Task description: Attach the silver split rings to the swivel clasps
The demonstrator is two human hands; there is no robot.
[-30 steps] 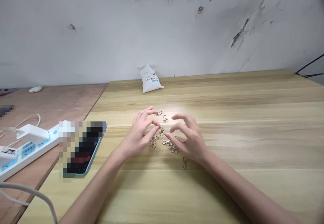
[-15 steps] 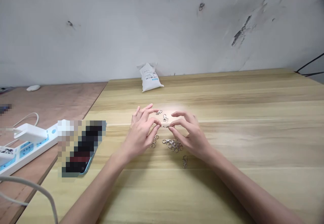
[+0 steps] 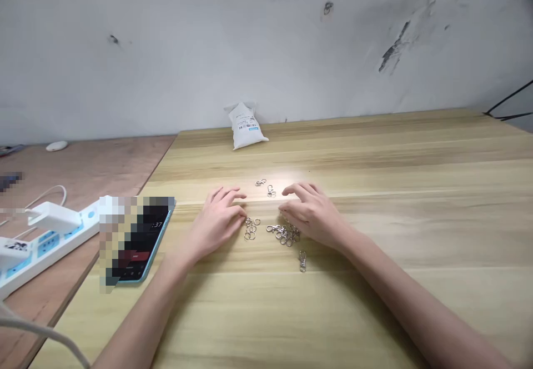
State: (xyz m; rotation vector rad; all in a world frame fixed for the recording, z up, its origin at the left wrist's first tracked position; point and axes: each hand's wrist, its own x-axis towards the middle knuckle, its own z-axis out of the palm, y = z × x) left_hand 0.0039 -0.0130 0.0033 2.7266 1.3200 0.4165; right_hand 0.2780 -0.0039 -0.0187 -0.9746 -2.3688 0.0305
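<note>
My left hand [image 3: 221, 216] rests low over the table, its fingers loosely apart. Its thumb and index fingertips are at the edge of a small group of metal rings [image 3: 251, 229]; I see nothing in its grasp. On the other side, my right hand [image 3: 314, 213] has its index finger bent down towards a hidden thumb. Whatever is pinched there cannot be made out. Just below it lies a pile of silver swivel clasps [image 3: 286, 235], partly covered by the hand. A single clasp [image 3: 302, 261] lies nearer to me. Farther off are two clasps with rings [image 3: 271, 191].
A white plastic packet [image 3: 247, 127] leans near the wall. To the left lies a phone [image 3: 139, 247], beside a white power strip [image 3: 89, 213] with a plugged-in charger [image 3: 52, 216]. A pale cable [image 3: 45, 330] crosses the lower left corner.
My hands were close together, fingertips on a small metal piece between them. Now my left hand has moved left and down to the rings, while my right hand stays near the pile.
</note>
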